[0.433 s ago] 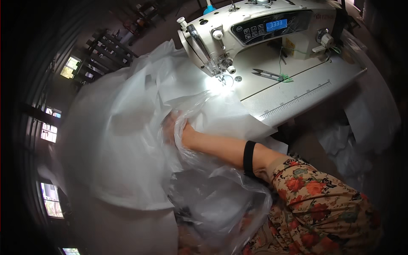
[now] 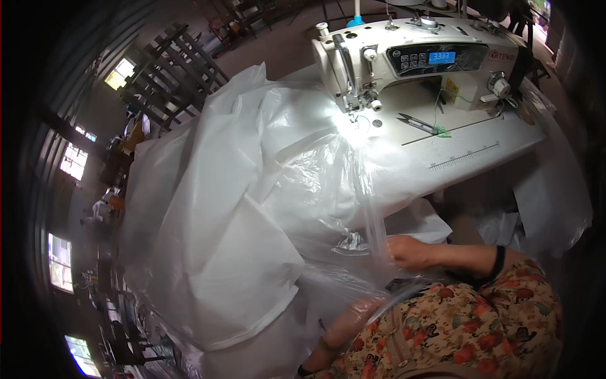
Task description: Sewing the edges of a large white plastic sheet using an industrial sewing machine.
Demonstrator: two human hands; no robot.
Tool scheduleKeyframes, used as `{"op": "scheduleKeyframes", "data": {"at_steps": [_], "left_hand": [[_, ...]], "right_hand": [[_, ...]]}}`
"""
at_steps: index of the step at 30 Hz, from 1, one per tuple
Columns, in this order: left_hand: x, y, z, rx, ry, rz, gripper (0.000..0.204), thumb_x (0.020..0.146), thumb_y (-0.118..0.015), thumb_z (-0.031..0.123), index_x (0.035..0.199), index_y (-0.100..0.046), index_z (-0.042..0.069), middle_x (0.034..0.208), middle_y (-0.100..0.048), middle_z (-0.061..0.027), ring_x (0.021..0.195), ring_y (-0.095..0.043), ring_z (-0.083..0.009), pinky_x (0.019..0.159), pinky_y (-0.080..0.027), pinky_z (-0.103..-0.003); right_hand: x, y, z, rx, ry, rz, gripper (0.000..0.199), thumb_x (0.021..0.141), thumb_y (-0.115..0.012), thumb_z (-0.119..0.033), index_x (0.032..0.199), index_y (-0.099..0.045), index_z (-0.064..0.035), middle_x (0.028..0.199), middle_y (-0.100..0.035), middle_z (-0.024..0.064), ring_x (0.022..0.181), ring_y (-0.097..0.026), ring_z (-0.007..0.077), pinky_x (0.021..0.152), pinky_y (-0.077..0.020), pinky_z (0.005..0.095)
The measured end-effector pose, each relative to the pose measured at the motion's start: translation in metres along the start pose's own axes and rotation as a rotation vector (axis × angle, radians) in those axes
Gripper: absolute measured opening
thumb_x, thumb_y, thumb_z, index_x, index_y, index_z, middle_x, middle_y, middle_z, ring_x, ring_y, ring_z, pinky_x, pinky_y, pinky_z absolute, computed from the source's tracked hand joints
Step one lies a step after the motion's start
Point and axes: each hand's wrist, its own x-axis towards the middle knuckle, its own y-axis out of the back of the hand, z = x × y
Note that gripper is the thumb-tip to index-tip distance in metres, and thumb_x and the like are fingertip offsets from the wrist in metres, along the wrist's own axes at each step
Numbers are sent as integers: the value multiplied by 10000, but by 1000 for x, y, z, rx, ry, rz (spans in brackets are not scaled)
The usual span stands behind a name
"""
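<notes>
A large white woven plastic sheet [image 2: 221,271] drapes over the left of the sewing table. Clear plastic film [image 2: 312,170] lies on it, running from the lit needle area of the white sewing machine [image 2: 372,69] down toward me. At the table's near edge, my right hand [image 2: 409,252] is closed on a gathered strand of that film, drawn taut from the needle area. Lower and to the left, my left hand [image 2: 360,316] is seen through the film; its fingers are blurred and partly covered, so their grip is unclear.
Thread snips [image 2: 416,124] lie on the machine bed, beside green thread [image 2: 444,132]. A ruler scale [image 2: 464,157] runs along the bed's near side. More white sheeting [image 2: 552,196] hangs at the right. A dark slatted rack [image 2: 173,79] stands at the far left.
My right hand has moved from the middle of the sheet to the right and nearer, drawing the clear film along. My left hand has come into view. The whole view has shifted.
</notes>
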Motion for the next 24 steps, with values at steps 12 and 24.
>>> {"op": "scheduleKeyframes", "data": {"at_steps": [12, 24], "left_hand": [[38, 25, 65, 1187, -514, 342, 253, 852, -628, 144, 1079, -611, 32, 1057, -647, -172, 923, -615, -331, 762, -494, -438], [-194, -52, -60, 367, 725, 134, 255, 922, -531, 250, 962, -663, 35, 915, -693, -156, 830, -683, -274, 727, -526, -395]], "right_hand": [[4, 4, 170, 945, 50, 1346, 390, 894, -629, -235, 1215, -566, -23, 1262, -553, 128, 1201, -482, 226, 1005, -407, 366], [-78, 40, 52, 596, -194, 171, 400, 798, -702, -177, 1158, -601, -36, 1038, -656, 47, 943, -600, 123, 809, -497, 292]]}}
